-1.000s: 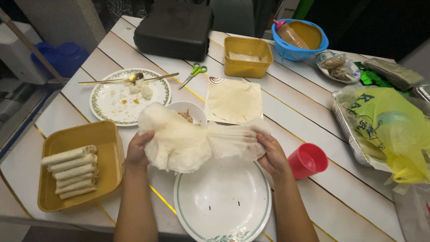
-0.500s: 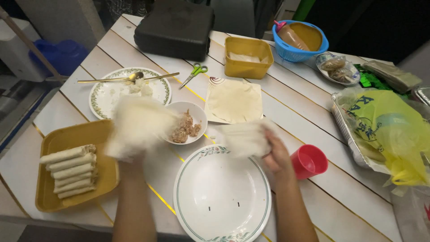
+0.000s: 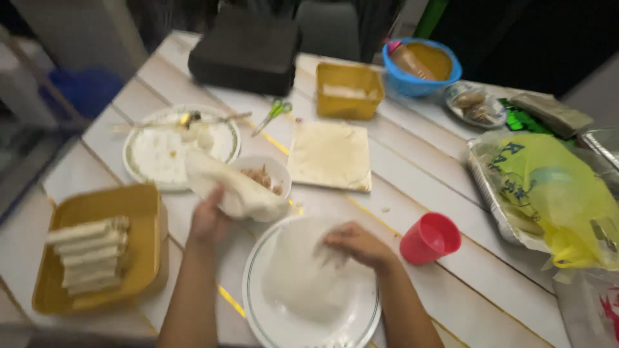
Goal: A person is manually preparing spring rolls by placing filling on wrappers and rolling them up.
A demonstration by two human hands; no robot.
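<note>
My left hand point(image 3: 207, 217) holds a bunch of thin pale wrapper sheets point(image 3: 233, 190) up beside a small white bowl of brownish filling point(image 3: 263, 177). My right hand point(image 3: 356, 245) presses flat on one thin wrapper sheet point(image 3: 303, 274) spread over a white plate with a green rim point(image 3: 258, 306) in front of me. The picture is blurred by motion.
A yellow tray with several rolled wraps point(image 3: 90, 251) lies at the left. Behind are a second plate with utensils point(image 3: 167, 145), a square stack of wrappers point(image 3: 330, 154), green scissors point(image 3: 274, 113), a yellow box point(image 3: 349, 90), a blue bowl point(image 3: 420, 64), a red cup point(image 3: 429, 238) and a yellow bag on a foil tray point(image 3: 554, 193).
The two hands pulled one sheet off the bunch. My right hand laid that sheet down on the plate; my left hand keeps the bunch, now nearer the small bowl.
</note>
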